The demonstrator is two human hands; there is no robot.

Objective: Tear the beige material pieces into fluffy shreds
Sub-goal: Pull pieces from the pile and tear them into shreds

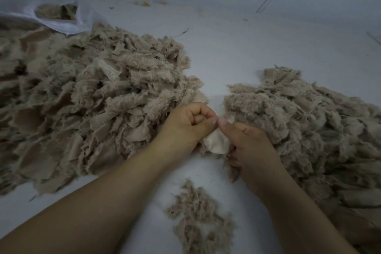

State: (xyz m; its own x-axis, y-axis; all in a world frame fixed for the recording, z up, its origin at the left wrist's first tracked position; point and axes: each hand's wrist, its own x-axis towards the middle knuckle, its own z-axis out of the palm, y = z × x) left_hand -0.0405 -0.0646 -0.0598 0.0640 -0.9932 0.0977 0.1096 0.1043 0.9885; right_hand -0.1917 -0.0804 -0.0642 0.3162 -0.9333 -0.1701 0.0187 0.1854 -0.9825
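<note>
Your left hand (188,123) and right hand (247,144) both pinch one beige piece (217,142) at its top edge, thumbs nearly touching: close grip likely concentrates tear. Piece held above worktop (226,47), between big pile (92,99) left and pile (299,130) right. Small shred heap (198,218) lies near, under hands, probably where shreds fall.

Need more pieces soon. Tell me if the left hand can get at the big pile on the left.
Probably yes. The left hand sits right at the edge of the big pile, nothing between, but it is pinching a beige piece with the right hand.
</note>
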